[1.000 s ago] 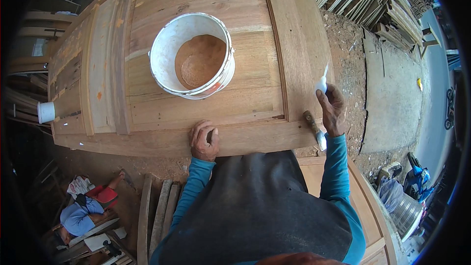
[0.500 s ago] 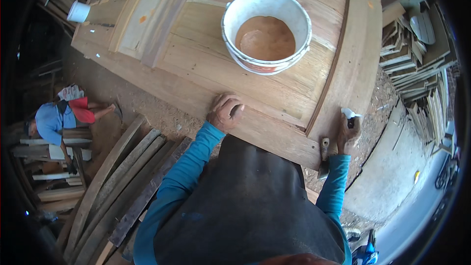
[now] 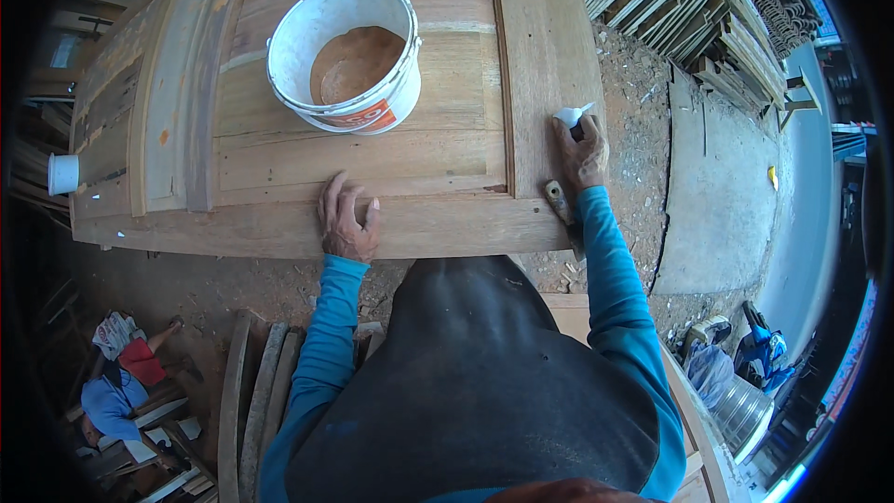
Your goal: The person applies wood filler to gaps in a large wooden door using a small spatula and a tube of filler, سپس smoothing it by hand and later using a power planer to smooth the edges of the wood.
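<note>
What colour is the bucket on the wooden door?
White bucket, with brown paste inside; head view shows it.

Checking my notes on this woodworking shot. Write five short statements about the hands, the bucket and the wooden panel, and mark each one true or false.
1. The left hand rests flat on the wooden panel. True.
2. The white bucket is empty. False: it holds a brown fill.
3. The right hand holds a white-tipped tool at the panel's right edge. True.
4. The bucket stands on the ground beside the panel. False: it stands on the panel.
5. Both hands grip the bucket. False: neither hand touches it.
</note>
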Demonstrator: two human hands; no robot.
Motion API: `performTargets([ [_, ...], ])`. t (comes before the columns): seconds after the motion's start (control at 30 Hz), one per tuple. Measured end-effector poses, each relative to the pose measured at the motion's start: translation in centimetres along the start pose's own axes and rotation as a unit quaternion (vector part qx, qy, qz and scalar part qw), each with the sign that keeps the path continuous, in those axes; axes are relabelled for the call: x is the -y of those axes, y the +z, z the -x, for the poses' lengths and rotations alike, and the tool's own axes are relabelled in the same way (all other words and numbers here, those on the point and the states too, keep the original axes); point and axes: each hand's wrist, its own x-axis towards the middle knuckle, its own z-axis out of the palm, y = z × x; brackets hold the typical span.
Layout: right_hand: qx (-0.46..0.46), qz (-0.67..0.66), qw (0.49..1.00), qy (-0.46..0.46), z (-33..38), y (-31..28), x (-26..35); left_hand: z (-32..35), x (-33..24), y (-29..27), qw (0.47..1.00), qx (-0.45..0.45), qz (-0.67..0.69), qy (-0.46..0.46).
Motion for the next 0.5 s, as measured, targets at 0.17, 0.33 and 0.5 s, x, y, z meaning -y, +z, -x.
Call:
performTargets([
  [0.17,-0.027,0.025,0.999,-0.015,0.0,0.2,-1.3,0.2,-0.1,0.0,1.000,-0.006,0.006,0.001],
  [0.33,-0.083,-0.043,0.994,-0.052,-0.6,0.7,-2.6,0.7,0.0,0.8,0.989,-0.054,0.112,-0.075],
  [0.5,-0.062,-0.034,0.997,-0.044,-1.2,1.3,-3.2,0.5,0.1,1.2,0.996,-0.029,-0.078,-0.006],
])
